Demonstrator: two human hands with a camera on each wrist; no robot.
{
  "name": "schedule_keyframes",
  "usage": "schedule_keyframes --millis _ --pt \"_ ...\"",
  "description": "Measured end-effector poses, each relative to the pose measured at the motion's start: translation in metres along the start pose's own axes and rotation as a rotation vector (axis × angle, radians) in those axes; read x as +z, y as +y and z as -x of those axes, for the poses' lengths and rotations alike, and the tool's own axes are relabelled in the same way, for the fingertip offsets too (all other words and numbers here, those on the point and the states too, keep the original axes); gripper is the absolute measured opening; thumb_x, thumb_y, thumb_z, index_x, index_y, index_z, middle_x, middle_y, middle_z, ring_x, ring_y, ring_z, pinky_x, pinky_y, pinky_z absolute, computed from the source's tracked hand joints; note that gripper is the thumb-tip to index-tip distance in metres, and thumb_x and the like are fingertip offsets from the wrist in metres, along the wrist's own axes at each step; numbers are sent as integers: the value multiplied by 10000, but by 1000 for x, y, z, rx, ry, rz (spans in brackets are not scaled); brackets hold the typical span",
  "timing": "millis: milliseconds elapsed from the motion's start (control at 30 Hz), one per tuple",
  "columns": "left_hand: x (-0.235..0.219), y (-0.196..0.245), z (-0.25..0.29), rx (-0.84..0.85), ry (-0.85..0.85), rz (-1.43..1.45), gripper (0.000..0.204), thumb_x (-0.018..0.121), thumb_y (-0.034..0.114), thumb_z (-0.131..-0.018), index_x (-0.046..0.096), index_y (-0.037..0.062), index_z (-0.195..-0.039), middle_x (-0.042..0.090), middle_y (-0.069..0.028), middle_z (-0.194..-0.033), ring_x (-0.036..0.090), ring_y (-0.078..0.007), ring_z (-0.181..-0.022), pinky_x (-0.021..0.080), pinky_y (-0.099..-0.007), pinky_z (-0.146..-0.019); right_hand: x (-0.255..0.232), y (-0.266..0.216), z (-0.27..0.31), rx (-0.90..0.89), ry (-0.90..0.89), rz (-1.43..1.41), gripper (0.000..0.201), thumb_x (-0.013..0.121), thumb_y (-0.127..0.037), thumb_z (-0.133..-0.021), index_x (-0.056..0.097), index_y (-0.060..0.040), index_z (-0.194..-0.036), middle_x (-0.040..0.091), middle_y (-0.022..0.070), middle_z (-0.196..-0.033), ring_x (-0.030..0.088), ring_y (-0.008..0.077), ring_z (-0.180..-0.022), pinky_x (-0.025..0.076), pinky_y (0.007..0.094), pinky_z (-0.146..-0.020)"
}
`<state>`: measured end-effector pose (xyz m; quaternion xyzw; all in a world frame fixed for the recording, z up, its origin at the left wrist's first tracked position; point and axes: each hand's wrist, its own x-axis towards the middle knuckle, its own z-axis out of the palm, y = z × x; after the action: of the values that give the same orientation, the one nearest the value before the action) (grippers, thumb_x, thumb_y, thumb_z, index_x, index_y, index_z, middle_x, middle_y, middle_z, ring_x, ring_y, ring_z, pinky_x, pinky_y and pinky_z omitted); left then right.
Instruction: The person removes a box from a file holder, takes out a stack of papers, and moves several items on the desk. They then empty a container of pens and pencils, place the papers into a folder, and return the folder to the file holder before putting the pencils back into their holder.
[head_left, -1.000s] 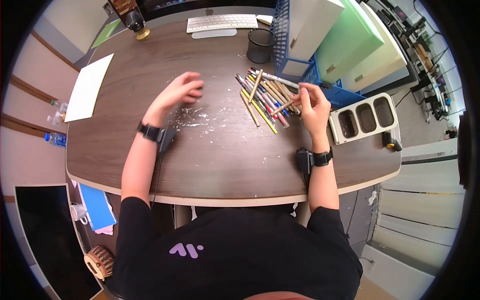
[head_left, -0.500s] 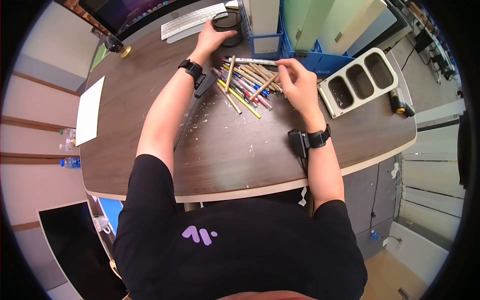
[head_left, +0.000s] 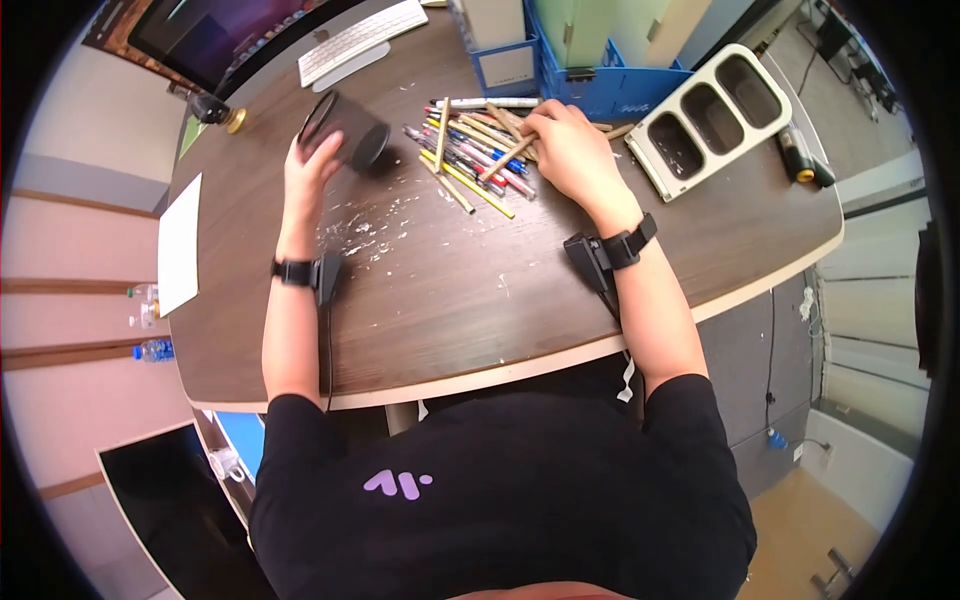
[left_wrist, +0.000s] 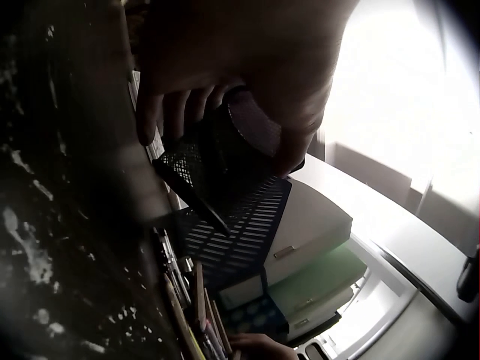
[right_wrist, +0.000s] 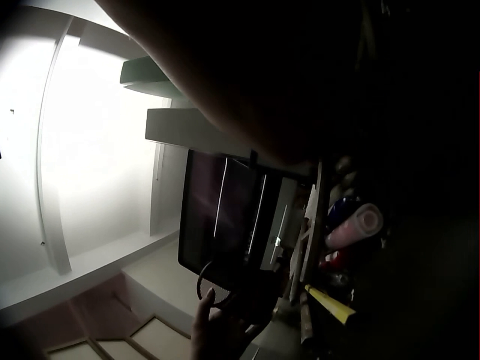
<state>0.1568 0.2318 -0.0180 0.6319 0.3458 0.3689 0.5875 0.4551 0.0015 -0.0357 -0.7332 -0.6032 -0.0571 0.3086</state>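
Note:
In the head view my left hand point(head_left: 308, 185) grips the black mesh pen cup point(head_left: 362, 135), which is tilted and held at the left of the pens. The left wrist view shows the cup point(left_wrist: 217, 161) between the thumb and fingers. My right hand point(head_left: 575, 155) is at the right side of the loose pile of pens and pencils point(head_left: 478, 160), its fingers pinching a brown pencil point(head_left: 508, 158). A yellow pencil point(head_left: 478, 190) lies along the pile's near edge. From the right wrist view, a pink pen point(right_wrist: 352, 227) shows close by.
Blue file holders point(head_left: 625, 92) with folders stand behind the pile. A white three-compartment tray point(head_left: 690, 165) lies to the right, beside a black cylindrical object point(head_left: 797, 155). The keyboard point(head_left: 362, 40) is at the back, white paper point(head_left: 180, 245) at the left. White flecks mark the desk point(head_left: 430, 300).
My left hand reached to the pen cup at the back, took hold of it and brought it left and nearer, tilting it. The right hand has moved slightly left over the pile.

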Motion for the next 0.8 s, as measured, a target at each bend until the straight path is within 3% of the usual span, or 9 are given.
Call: schedule_keyframes --millis 200,267,333,367,467,600,667,733,800 --pt "-22 -27 47 11 -28 81 670 677 225 -932 354 -7 -1471 487 -199 -1460 515 -318 -1314 455 -444 -1038 -30 -6 -5 91 90 -124 176 661 -96 -837 729 -115 -998 711 70 -958 662 261 -960 550 394 -818" --pt "-32 -34 47 -25 -108 174 636 632 296 -960 380 -5 -1460 463 -201 -1487 497 -332 -1336 425 -443 -1074 -34 -5 -10 128 270 -453 165 646 -210 -950 699 -70 -1019 751 93 -884 711 219 -694 558 305 -665" --pt "-36 -43 43 -34 -168 259 617 600 334 -976 396 1 -1454 453 -203 -1496 490 -335 -1345 410 -438 -1091 -39 -11 -12 182 509 -750 278 585 -264 -1014 626 6 -1067 762 101 -887 681 143 -614 532 255 -587" --pt "-35 -44 42 -56 -168 375 520 599 246 -983 434 -9 -1405 519 -204 -1429 562 -314 -1262 463 -428 -1045 -41 -12 -12 208 602 -829 328 528 -284 -1050 527 41 -1093 763 119 -917 660 104 -611 514 232 -555" --pt "-33 -41 44 -39 -194 377 515 590 257 -990 437 -10 -1403 525 -211 -1420 563 -316 -1265 460 -428 -1050 -55 -4 -11 256 771 -1174 294 402 -318 -1089 421 -25 -1095 738 199 -930 666 165 -580 494 238 -514" --pt "-38 -47 42 -26 -216 285 609 563 369 -997 420 -23 -1440 481 -197 -1474 500 -303 -1343 393 -429 -1117 -75 33 -6 402 818 -1460 300 362 -319 -1089 454 -34 -1112 714 240 -971 674 235 -632 543 325 -614" --pt "-35 -45 41 -18 -211 310 582 567 339 -1000 421 -27 -1428 505 -201 -1448 528 -305 -1309 423 -428 -1090 -76 51 -2 468 783 -1618 318 391 -353 -1085 516 -61 -1105 718 200 -1019 676 224 -675 546 332 -630" --pt "-37 -48 41 -27 -195 361 520 580 279 -1002 433 -21 -1401 527 -220 -1415 574 -312 -1255 473 -429 -1039 -84 61 0 464 812 -1642 385 402 -430 -1077 551 -77 -1119 723 158 -1046 673 200 -687 553 325 -649" --pt "-43 -54 40 -30 -204 358 525 591 279 -998 438 -22 -1399 533 -226 -1410 582 -302 -1244 477 -418 -1036 -96 71 4 309 809 -1713 465 400 -498 -1061 575 -78 -1161 726 119 -1067 671 175 -714 554 314 -662"
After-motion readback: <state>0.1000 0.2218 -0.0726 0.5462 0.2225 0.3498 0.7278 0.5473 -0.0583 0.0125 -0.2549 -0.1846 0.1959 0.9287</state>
